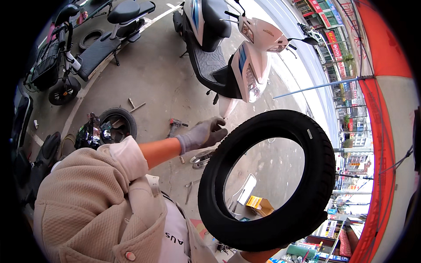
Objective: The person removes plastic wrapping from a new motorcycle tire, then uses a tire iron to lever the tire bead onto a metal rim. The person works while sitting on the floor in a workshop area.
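A black tire (210, 193) is held up on the right, its tread facing outward and a small pale label on its inner wall. My right forearm (261, 255) reaches up to its lower edge; the tire hides the hand that holds it there. My left hand (202, 134), in a grey glove, hovers just off the tire's upper left side. Its fingers are curved and apart, with nothing between them. Below and behind the left hand, a red and grey power wrench (176, 124) rests on the ground. A metal ring-shaped part (201, 159) lies beneath my wrist, partly covered.
A white scooter (256, 65) stands ahead. An electric scooter (98, 52) and a loose tire (90, 38) are at the far left. A wheel (127, 122) lies left of my arm. Through the tire shows a yellow cardboard box (263, 206). A red canopy (379, 118) borders the right.
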Motion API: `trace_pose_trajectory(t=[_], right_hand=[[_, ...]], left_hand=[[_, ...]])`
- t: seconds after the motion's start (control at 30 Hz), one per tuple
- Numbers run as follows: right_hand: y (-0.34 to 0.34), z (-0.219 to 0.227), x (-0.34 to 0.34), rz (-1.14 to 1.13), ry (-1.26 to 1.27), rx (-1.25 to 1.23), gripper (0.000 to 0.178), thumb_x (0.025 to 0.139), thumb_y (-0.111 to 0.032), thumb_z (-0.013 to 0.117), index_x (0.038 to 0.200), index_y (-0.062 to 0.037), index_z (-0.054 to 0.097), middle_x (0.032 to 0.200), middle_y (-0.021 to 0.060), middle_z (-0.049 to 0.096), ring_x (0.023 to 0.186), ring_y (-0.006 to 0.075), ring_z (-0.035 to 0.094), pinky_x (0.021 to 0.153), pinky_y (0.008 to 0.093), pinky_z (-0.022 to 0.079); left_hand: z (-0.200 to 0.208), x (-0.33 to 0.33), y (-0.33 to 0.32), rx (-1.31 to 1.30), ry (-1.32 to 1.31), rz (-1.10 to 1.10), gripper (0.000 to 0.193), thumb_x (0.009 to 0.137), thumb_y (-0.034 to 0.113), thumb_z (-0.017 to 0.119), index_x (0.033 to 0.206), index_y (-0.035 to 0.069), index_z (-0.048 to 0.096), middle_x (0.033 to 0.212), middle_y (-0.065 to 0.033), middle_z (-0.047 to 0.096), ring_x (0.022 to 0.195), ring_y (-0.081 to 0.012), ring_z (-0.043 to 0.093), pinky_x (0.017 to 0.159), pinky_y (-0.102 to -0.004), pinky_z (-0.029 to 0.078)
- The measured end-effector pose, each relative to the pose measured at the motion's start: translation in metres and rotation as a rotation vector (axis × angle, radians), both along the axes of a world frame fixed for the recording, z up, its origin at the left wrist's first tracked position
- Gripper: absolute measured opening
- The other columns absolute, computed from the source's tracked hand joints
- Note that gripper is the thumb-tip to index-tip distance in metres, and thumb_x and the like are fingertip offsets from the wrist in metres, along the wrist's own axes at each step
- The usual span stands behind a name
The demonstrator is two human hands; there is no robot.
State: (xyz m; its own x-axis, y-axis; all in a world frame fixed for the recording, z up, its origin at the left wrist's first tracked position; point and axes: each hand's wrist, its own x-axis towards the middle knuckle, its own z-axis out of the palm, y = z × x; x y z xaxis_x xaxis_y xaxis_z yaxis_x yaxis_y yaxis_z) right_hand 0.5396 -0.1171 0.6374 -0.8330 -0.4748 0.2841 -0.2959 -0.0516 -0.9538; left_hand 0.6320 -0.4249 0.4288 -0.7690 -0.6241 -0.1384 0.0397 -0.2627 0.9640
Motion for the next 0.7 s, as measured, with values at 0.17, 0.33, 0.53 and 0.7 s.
trace_pose_trajectory(t=[0.17, 0.33, 0.53, 0.7], right_hand=[[-0.019, 0.065, 0.020, 0.153, 0.103, 0.095, 0.065, 0.092, -0.050, 0.066, 0.121, 0.0061, 0.051, 0.098, 0.0181, 0.064, 0.085, 0.0296, 0.065, 0.077, 0.0372, 0.051], [-0.108, 0.083, 0.061, 0.621, 0.425, 0.667, 0.068, 0.086, -0.054, 0.076, 0.110, 0.0057, 0.055, 0.081, 0.0180, 0.068, 0.068, 0.0309, 0.070, 0.064, 0.0385, 0.055], [-0.196, -0.071, 0.082, 0.759, 1.011, 1.038, 0.051, 0.094, -0.045, 0.067, 0.102, 0.0045, 0.057, 0.081, 0.0216, 0.069, 0.069, 0.0369, 0.071, 0.059, 0.0430, 0.056], [-0.204, -0.140, 0.141, 0.807, 1.224, 0.846, 0.025, 0.096, -0.023, 0.052, 0.104, 0.0003, 0.059, 0.078, 0.0185, 0.069, 0.064, 0.0303, 0.071, 0.053, 0.0404, 0.055]], left_hand=[[-0.082, 0.098, -0.019, 0.074, -0.360, -0.136, 0.045, 0.095, 0.036, 0.071, 0.120, 0.000, 0.064, 0.103, -0.0094, 0.072, 0.090, -0.0182, 0.068, 0.078, -0.0342, 0.054], [-0.015, 0.153, -0.029, 0.452, -0.021, -0.166, 0.059, 0.102, 0.055, 0.051, 0.135, 0.005, 0.057, 0.129, -0.0133, 0.066, 0.110, -0.0222, 0.067, 0.091, -0.0370, 0.053], [0.000, 0.106, 0.023, 0.956, 0.782, 0.063, 0.040, 0.107, 0.031, 0.049, 0.140, 0.008, 0.055, 0.122, -0.0155, 0.067, 0.118, -0.0317, 0.064, 0.103, -0.0464, 0.053], [-0.089, 0.177, 0.018, 0.940, 0.795, 0.244, 0.029, 0.100, 0.013, 0.062, 0.128, 0.008, 0.060, 0.121, -0.0139, 0.067, 0.119, -0.0330, 0.063, 0.106, -0.0513, 0.050]])
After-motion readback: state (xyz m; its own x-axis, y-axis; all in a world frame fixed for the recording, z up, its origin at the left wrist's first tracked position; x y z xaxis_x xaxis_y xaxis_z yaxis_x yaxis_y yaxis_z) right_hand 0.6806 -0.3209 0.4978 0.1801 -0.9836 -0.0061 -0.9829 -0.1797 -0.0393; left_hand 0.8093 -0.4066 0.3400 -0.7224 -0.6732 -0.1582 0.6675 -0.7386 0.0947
